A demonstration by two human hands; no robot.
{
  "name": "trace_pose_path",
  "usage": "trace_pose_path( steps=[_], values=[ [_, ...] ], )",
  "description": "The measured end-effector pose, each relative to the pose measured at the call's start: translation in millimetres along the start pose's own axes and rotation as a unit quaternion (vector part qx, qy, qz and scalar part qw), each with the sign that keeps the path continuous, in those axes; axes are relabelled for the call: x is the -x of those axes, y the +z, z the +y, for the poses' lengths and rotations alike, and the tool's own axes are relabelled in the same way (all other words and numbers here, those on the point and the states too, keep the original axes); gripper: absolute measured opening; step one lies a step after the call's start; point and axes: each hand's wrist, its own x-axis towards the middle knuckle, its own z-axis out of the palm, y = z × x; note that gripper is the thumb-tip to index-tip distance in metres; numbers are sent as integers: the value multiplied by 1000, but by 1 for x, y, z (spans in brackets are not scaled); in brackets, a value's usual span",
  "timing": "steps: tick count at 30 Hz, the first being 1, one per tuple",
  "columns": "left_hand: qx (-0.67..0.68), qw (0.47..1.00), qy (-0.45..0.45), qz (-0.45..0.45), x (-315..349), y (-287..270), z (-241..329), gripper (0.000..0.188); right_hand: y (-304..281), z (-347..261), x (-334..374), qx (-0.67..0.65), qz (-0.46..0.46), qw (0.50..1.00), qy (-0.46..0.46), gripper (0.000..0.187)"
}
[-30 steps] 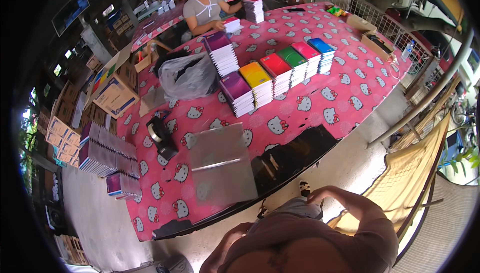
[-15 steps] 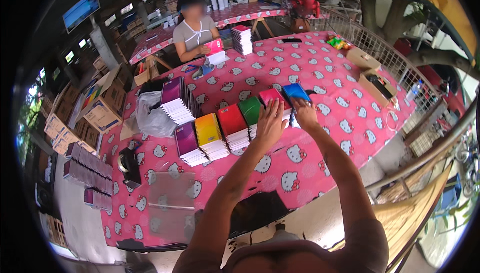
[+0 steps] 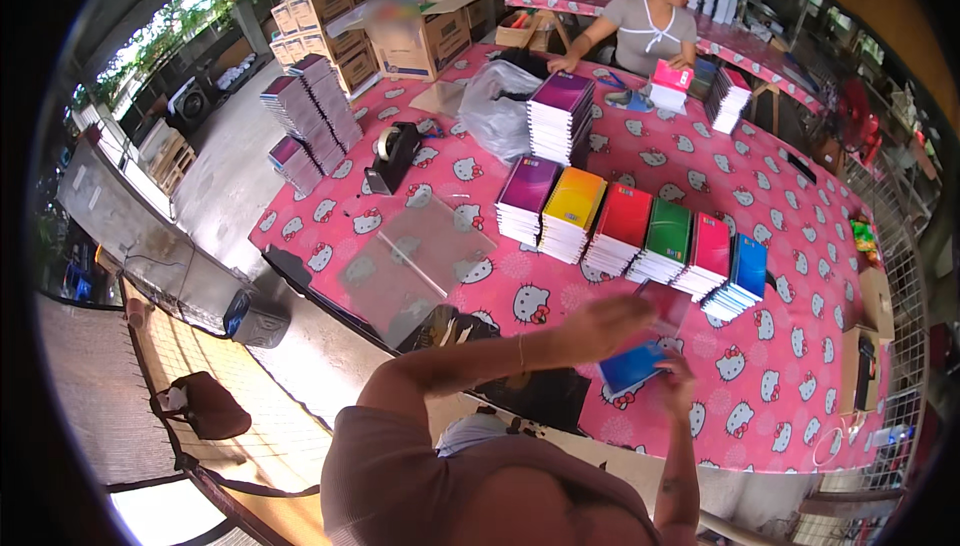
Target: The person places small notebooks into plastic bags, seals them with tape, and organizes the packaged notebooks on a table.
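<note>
My right hand [image 3: 680, 374] grips a blue notebook [image 3: 630, 366] by its edge, over the near side of the table. Close by, my left hand [image 3: 605, 328] is smeared by motion, its fingers unclear. A blurred reddish flat piece [image 3: 664, 308] shows beside its fingertips; whether the hand holds it cannot be told. Just beyond runs a row of spiral notebook stacks: purple [image 3: 530, 186], yellow [image 3: 573, 198], red [image 3: 623, 216], green [image 3: 668, 231], pink [image 3: 711, 246] and blue [image 3: 748, 266]. Behind the row's left end rises a taller purple notebook stack [image 3: 562, 94].
A clear plastic sheet [image 3: 420, 256] and a tape dispenser [image 3: 394, 158] lie left on the pink patterned table [image 3: 740, 376]. Farther left stand more notebook stacks [image 3: 312, 116]. A plastic bag [image 3: 494, 111] and an open carton [image 3: 430, 41] are behind. Across sits a co-worker [image 3: 650, 31].
My view has swung left. Both hands have come off the pink and blue stacks and drawn back toward me. A blue notebook is now in my right hand. The co-worker's arm reaches to the tall purple stack.
</note>
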Motion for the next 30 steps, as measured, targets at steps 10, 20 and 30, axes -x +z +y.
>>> trace_pose_path(
  steps=[10, 20, 30],
  values=[
    [-109, 990, -74, -44, 47, 16, -77, 28, 52, -79, -138, 164, 49, 978, -116, 41],
    [-255, 959, -122, -20, 25, -74, -149, 31, 109, -113, -161, 318, -12, 903, -289, 40],
    [-221, 964, -145, 29, 8, -54, -143, 31, 152, -78, -147, 354, -30, 907, -228, 56]
  ],
)
